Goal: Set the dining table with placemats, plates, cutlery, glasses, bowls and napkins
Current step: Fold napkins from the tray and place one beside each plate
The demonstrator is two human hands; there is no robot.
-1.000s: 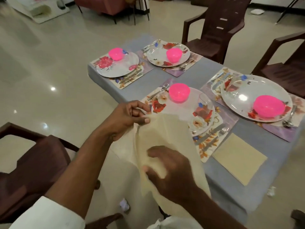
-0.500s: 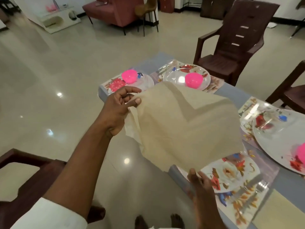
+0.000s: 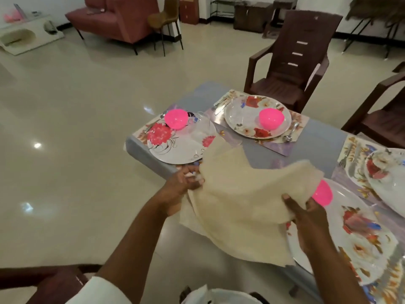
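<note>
A large cream napkin (image 3: 241, 205) hangs spread between both hands above the near edge of the grey table (image 3: 317, 139). My left hand (image 3: 182, 185) pinches its left edge; my right hand (image 3: 306, 218) grips its right side. Behind it, a floral plate (image 3: 182, 145) carries a pink bowl (image 3: 176, 118) and a clear glass (image 3: 199, 121). A second plate (image 3: 245, 119) with a pink bowl (image 3: 271, 118) sits farther back on a placemat (image 3: 282, 145). The near plate (image 3: 361, 242) holds a pink bowl (image 3: 322, 193), partly hidden by the napkin.
Brown plastic chairs stand at the far side (image 3: 291, 62), the right (image 3: 383, 115) and the lower left (image 3: 43, 284). Another plate (image 3: 390, 183) lies at the right edge. A spoon (image 3: 289, 134) lies beside the far plate. A pink sofa (image 3: 116, 20) stands across the glossy floor.
The napkin dropped lower and stretched out between the hands. My right hand rose to grip its right side. The view shifted, showing more of the far settings.
</note>
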